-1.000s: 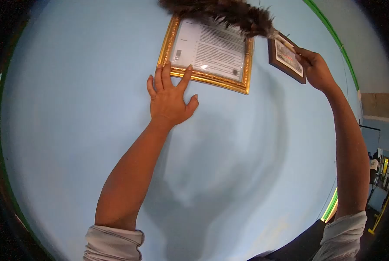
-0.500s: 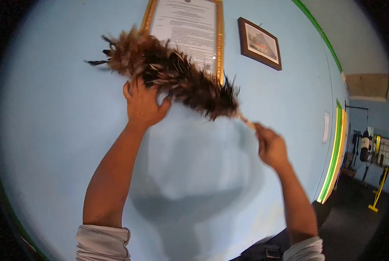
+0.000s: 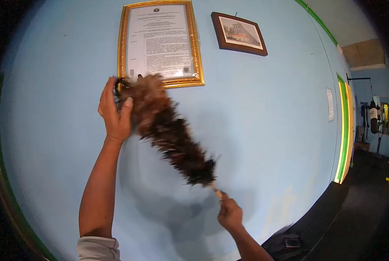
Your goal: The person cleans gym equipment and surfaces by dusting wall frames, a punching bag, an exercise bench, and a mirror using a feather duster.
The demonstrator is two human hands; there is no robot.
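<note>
My right hand (image 3: 230, 214) is closed around the thin light handle of a feather duster (image 3: 172, 135). The brown and black feathers slant up and to the left, and their tip overlaps the lower left corner of a gold picture frame (image 3: 198, 56) holding a printed document. By that corner is my left hand (image 3: 116, 111), raised with its fingers stretched upward and the thumb apart. Feathers lie right beside its thumb. Whether its fingertips touch the frame's edge I cannot tell.
A smaller dark wooden picture frame (image 3: 218, 32) hangs tilted on the light blue wall (image 3: 268, 130). Farther right are a paper sheet (image 3: 330, 105) on the wall, a green and yellow door frame (image 3: 345, 130) and a punching bag (image 3: 373, 117). A dark ledge (image 3: 320, 217) runs along the lower right.
The duster has swung down off the document's front to the frame's lower left corner. My right hand has dropped down and left; my left hand has shifted left. More of both frames shows.
</note>
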